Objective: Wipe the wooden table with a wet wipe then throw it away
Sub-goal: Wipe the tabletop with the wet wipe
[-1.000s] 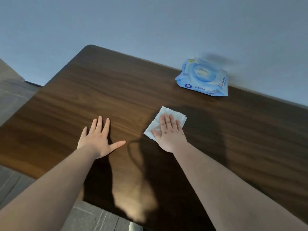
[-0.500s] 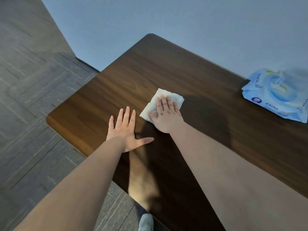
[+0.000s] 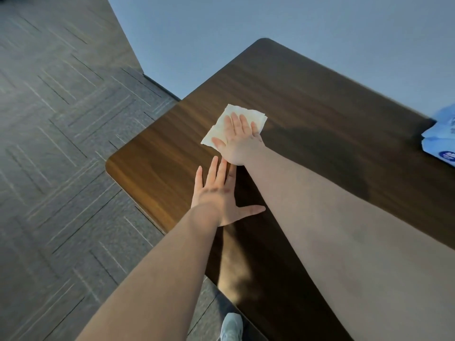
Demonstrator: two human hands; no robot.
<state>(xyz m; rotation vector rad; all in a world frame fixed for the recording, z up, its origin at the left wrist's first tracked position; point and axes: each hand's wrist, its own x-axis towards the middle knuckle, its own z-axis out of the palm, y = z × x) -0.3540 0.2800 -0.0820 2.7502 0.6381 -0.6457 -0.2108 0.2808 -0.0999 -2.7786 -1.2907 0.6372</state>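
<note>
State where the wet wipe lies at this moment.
In the head view, the wet wipe lies flat on the wooden table near its left end, under the right hand.

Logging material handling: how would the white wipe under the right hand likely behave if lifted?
Likely floppy: the wet wipe lies thin and creased under the flat right hand. Probably very light, perhaps clinging slightly to the wooden table.
</note>
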